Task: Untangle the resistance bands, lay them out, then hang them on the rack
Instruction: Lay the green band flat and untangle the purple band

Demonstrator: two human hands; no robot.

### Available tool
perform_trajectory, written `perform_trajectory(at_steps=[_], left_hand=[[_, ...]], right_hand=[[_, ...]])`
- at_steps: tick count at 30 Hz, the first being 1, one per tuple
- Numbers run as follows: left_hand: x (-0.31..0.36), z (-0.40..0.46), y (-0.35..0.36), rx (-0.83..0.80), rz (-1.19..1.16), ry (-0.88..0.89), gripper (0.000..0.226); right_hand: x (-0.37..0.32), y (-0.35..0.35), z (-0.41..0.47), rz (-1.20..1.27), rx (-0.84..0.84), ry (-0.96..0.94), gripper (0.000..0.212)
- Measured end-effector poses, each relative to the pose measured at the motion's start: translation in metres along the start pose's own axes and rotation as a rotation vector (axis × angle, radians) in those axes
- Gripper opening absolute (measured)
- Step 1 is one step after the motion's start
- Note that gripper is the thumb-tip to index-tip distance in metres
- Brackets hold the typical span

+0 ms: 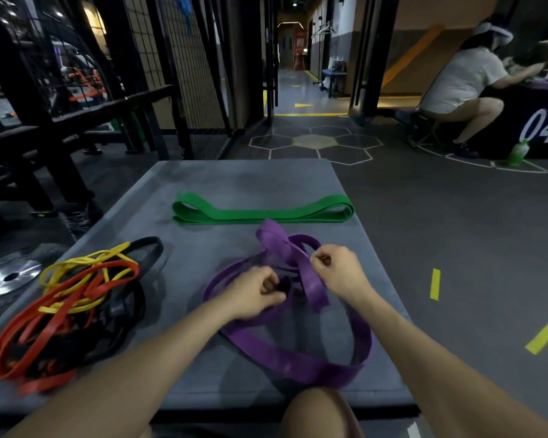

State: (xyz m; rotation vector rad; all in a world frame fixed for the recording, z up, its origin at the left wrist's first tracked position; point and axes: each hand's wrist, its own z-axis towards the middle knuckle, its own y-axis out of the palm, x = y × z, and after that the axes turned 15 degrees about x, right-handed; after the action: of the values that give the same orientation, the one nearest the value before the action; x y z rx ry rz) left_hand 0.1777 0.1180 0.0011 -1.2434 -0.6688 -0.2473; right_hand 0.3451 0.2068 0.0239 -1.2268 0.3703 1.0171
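A wide purple resistance band (298, 361) lies in twisted loops on the grey mat (250, 181) right in front of me. My left hand (253, 292) grips a part of it near the knot at the middle. My right hand (336, 270) pinches an upper strand of the same purple band. Beyond them a green band (263, 213) lies folded flat and straight across the mat. At the mat's left edge sits a tangled heap of red, yellow and black bands (73, 301).
A black metal rack frame (45, 115) with mesh stands at the left, a silver weight plate (7, 276) on the floor beside the mat. A person sits at a table at the far right, with a green bottle (518, 153) near them. My knee (320, 412) shows at the bottom.
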Motion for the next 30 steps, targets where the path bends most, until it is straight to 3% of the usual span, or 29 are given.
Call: perform_trajectory(at_steps=[3, 7, 13, 16, 22, 25, 30], left_hand=[[0.0, -0.011, 0.007, -0.091, 0.248, 0.06, 0.034], [0.01, -0.009, -0.001, 0.059, 0.269, 0.121, 0.028], [0.026, 0.01, -0.087, 0.303, -0.463, -0.065, 0.02], [0.043, 0.003, -0.133, 0.301, -0.598, -0.018, 0.03], [0.081, -0.005, -0.2, 0.356, -0.943, 0.032, 0.028], [0.1, -0.007, -0.224, 0.347, -1.006, 0.081, 0.028], [0.12, -0.009, -0.244, 0.379, -1.007, 0.129, 0.032]], right_hand=[[0.005, -0.003, 0.001, -0.014, 0.053, 0.047, 0.015], [-0.003, -0.01, 0.002, -0.035, 0.072, 0.022, 0.018], [-0.041, -0.022, 0.015, -0.052, 0.115, -0.12, 0.017], [-0.071, -0.026, 0.021, -0.041, 0.127, -0.208, 0.018], [-0.128, -0.035, 0.036, -0.087, 0.133, -0.298, 0.02], [-0.17, -0.048, 0.034, 0.209, 0.111, -0.336, 0.027], [-0.227, -0.063, 0.017, 0.821, -0.107, -0.269, 0.039]])
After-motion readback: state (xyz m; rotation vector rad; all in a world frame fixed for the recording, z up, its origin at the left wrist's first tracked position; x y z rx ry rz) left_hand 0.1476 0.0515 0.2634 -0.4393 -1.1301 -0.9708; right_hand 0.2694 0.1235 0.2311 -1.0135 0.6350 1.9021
